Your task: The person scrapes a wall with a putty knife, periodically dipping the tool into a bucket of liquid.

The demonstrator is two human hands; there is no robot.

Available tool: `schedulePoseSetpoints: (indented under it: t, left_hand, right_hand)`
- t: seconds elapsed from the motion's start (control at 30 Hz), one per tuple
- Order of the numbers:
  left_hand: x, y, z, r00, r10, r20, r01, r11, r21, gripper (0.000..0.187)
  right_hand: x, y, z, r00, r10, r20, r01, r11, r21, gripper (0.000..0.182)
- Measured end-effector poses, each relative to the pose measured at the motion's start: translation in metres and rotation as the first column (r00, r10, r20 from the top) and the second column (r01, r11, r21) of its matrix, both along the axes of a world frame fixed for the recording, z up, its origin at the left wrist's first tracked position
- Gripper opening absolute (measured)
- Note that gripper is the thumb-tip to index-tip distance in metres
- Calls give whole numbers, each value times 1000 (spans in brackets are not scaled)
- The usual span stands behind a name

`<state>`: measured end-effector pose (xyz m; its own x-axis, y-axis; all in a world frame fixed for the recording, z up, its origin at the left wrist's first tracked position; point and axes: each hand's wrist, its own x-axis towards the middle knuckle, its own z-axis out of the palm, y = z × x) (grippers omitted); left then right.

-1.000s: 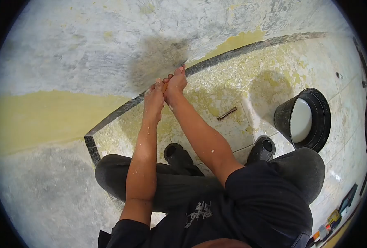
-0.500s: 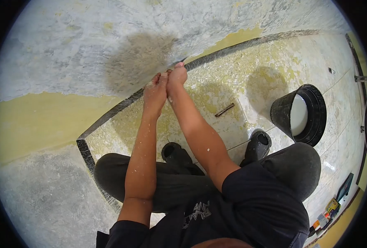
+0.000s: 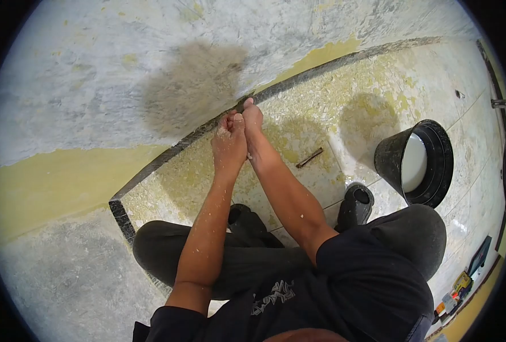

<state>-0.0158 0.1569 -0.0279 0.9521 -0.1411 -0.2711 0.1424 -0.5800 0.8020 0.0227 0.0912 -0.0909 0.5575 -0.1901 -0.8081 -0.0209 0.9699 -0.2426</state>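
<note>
- Patchy grey-and-white wall (image 3: pixel 93 85) fills the upper part of our view, with a yellow band (image 3: pixel 82 176) along its lower edge at left.
- Below it we see a pale tiled floor (image 3: pixel 470 194), thickly scattered with whitish and yellowish flakes (image 3: pixel 327 94) near the wall.
- Between wall and floor runs a dark baseboard (image 3: pixel 290 84), slanting up to the right; both hands are right beside it.
- We see the person's left hand (image 3: pixel 229 142) with its fingers bent inward, dusted with pale specks; we cannot tell whether it is closed on anything.
- Pressed close beside it, the right hand (image 3: pixel 253 118) is curled, its thumb toward the wall; its grip is hidden from us too.
- Near the right forearm, a short dark stick (image 3: pixel 309 158) lies on the floor.
- Farther right we find a black bucket (image 3: pixel 391 153) holding something milky white (image 3: pixel 414 162).
- Under us are bent knees in dark trousers (image 3: pixel 415 236) and dark shoes (image 3: pixel 355 206).
- Small colourful items (image 3: pixel 452 299), too blurred to name, sit at the lower right edge.
</note>
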Motion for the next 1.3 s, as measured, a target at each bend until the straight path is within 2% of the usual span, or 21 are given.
schedulePoseSetpoints:
  t: [0.07, 0.2, 0.27, 0.37, 0.5, 0.57, 0.6, 0.67, 0.7, 0.77, 0.83, 0.9, 0.97, 1.0, 1.03, 1.07, 1.1, 1.17, 1.2, 1.27, 1.3]
  left_hand:
    - [-8, -9, 12, 999, -28, 45, 24, 996, 80, 43]
    - [-11, -15, 11, 987, -55, 154, 49, 998, 45, 41]
    - [-15, -26, 33, 990, -92, 105, 74, 983, 169, 38]
    - [-19, -29, 29, 981, -103, 163, 78, 985, 156, 36]
    - [-17, -35, 33, 984, -102, 146, 67, 972, 226, 35]
    - [-14, -35, 26, 978, -100, 181, 66, 981, 183, 37]
    - [-10, -38, 17, 979, -93, 183, 59, 982, 181, 37]
    - [-1, -43, 1, 980, -190, 67, 149, 907, 395, 36]
    - [0, -48, 6, 976, -195, 97, 144, 912, 385, 36]
    - [-14, -44, 14, 970, -211, 124, 150, 914, 378, 44]
    - [-20, -36, 25, 966, -198, 168, 135, 936, 325, 45]
    - [-18, -36, 24, 960, -178, 214, 118, 956, 267, 46]
    - [-11, -37, 20, 949, -207, 236, 141, 953, 268, 46]
    - [-8, -38, 10, 953, -198, 227, 134, 954, 269, 46]
    - [-4, -43, -3, 952, -273, 137, 197, 891, 409, 46]
    - [3, -48, -12, 939, -340, 55, 261, 807, 530, 46]
    - [7, -57, -4, 934, -347, 86, 254, 814, 523, 46]
    - [-14, -52, 18, 976, -212, 54, 176, 906, 385, 38]
    - [-20, -47, 20, 976, -212, 45, 178, 904, 389, 38]
    - [-23, -39, 22, 950, -186, 252, 130, 966, 222, 38]
    - [-24, -36, 26, 950, -189, 247, 134, 965, 226, 38]
  right_hand:
    - [-7, -6, 9, 998, 60, -17, -60, 997, -47, 49]
    - [-11, -14, 12, 997, 75, 20, -75, 997, -17, 46]
    - [-9, -19, 18, 999, 28, 22, -31, 985, 167, 42]
    - [-8, -24, 13, 999, -17, 52, 4, 971, 240, 41]
    - [-12, -30, 24, 997, -12, 77, -7, 971, 238, 39]
    - [-6, -31, 25, 998, -57, -3, 56, 978, 200, 36]
    - [-1, -31, 6, 999, -50, -1, 49, 979, 198, 36]
    - [8, -26, -46, 983, -175, 59, 155, 955, 255, 32]
    - [8, -36, -27, 979, -181, 90, 154, 957, 244, 32]
    - [-11, -40, 21, 989, -150, 6, 145, 960, 240, 29]
    - [-7, -35, 13, 994, -96, 61, 76, 959, 275, 27]
    - [-5, -28, 8, 997, -71, 5, 70, 987, 141, 25]
    - [-1, -30, -2, 995, -86, 41, 80, 986, 147, 25]
    - [5, -30, -27, 982, -172, 72, 152, 962, 228, 25]
    - [4, -32, -25, 960, -261, 101, 220, 926, 307, 26]
    - [-1, -38, -22, 988, -144, 54, 140, 987, 79, 24]
    - [2, -48, -19, 985, -152, 84, 147, 987, 65, 24]
    - [-11, -48, -23, 990, 1, 145, -39, 965, 260, 23]
    - [-11, -43, 5, 992, -99, 82, 74, 961, 265, 25]
    - [-20, -41, 36, 994, -54, 96, 31, 972, 233, 26]
    - [-23, -39, 40, 994, -16, 107, -5, 980, 199, 27]
